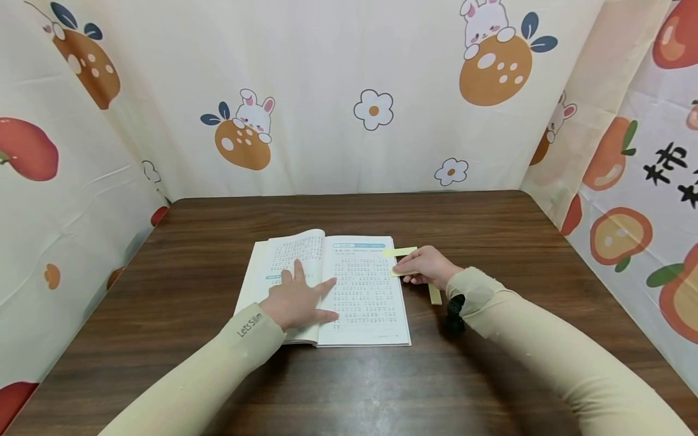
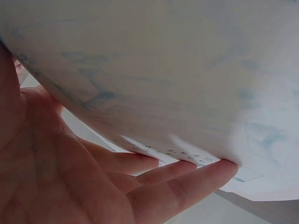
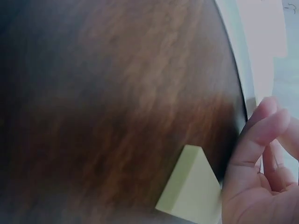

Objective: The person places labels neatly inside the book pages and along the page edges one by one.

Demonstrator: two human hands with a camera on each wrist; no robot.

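Observation:
An open book (image 1: 371, 303) with printed pages lies on the table. My left hand (image 1: 297, 301) rests on it near the spine, fingers spread; in the left wrist view those fingers touch a page (image 2: 187, 93) that curves up above them. At the right page's edge, my right hand (image 1: 428, 266) pinches a pale yellow sticky note strip (image 1: 401, 273) whose tip overlaps the paper. Just above it, another yellow strip (image 1: 403, 251) sticks out past the page's edge. Below the right hand, partly hidden by it, a pad of yellow sticky notes (image 3: 191, 191) lies on the wood.
The dark wooden table (image 1: 218, 212) extends around the book on all sides. A printed curtain (image 1: 327, 121) hangs behind its far edge, with similar cloth at the left and right. A black band (image 1: 455, 312) hangs at the right wrist.

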